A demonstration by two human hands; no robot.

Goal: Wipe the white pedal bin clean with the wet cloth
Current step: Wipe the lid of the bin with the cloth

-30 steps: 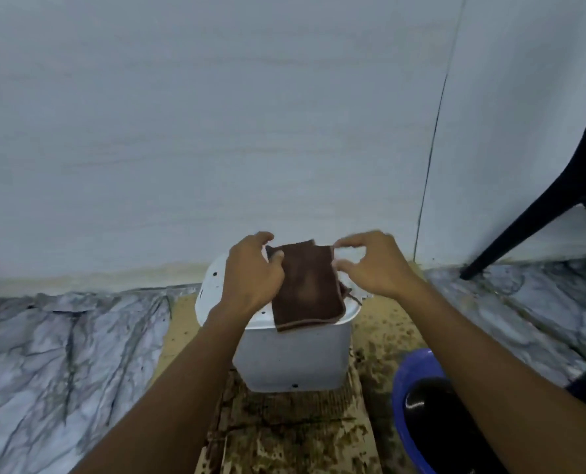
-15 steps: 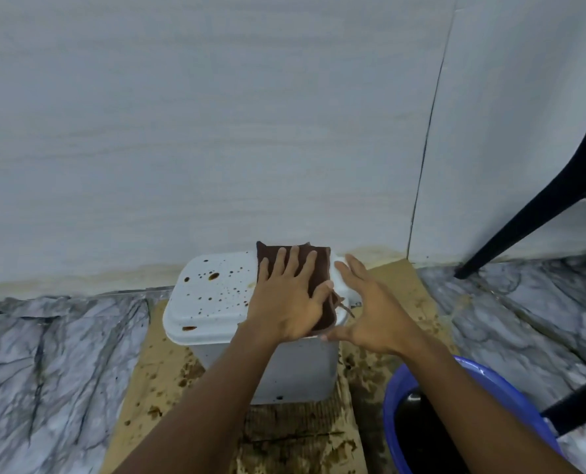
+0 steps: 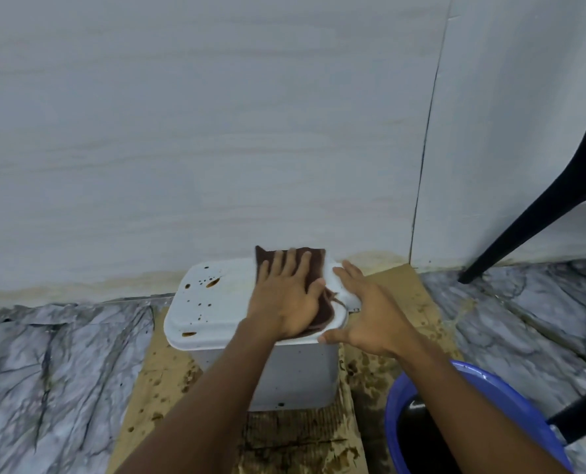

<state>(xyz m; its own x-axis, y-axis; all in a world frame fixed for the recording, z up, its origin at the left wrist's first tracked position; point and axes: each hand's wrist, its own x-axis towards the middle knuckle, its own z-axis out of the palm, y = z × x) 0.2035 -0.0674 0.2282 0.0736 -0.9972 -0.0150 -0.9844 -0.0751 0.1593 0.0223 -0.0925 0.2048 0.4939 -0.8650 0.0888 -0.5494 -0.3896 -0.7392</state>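
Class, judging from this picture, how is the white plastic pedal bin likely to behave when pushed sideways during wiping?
The white plastic pedal bin probably is light and may slide or tip: the right hand braces its lid's edge. The spattered cardboard sheet beneath likely offers some grip.

cloth (image 3: 319,265) mostly under left hand (image 3: 284,302); blue basin (image 3: 391,415) partly off-frame
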